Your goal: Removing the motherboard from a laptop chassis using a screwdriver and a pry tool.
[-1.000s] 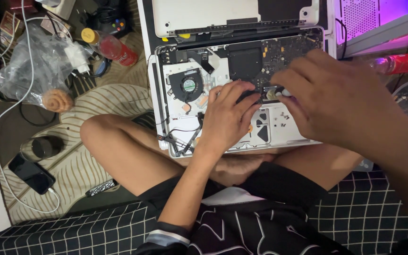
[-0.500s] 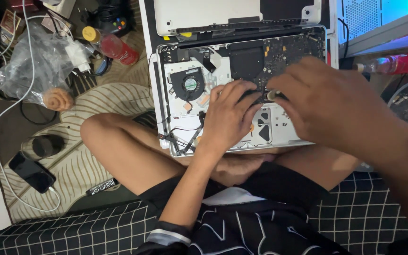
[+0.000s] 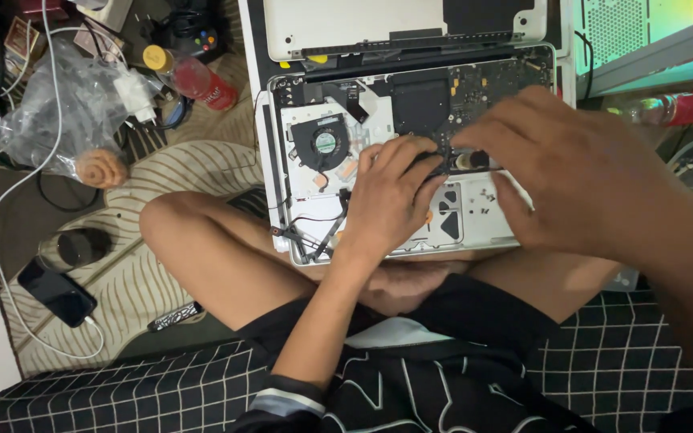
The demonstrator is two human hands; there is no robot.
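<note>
While an opened laptop [image 3: 411, 152] rests on the lap, left hand [image 3: 391, 200] presses fingers flat inside; right hand [image 3: 579, 172] pinches a small silver part [image 3: 468, 159].

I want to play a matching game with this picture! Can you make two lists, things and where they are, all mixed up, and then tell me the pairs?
Things:
1. round fan
2. phone
3. red bottle
4. left hand

Places:
A. on the striped mat, plugged into a white cable
B. inside the opened laptop
C. resting on the laptop's insides
D. lying on the floor left of the laptop

Pairs: 1-B, 2-A, 3-D, 4-C
</note>
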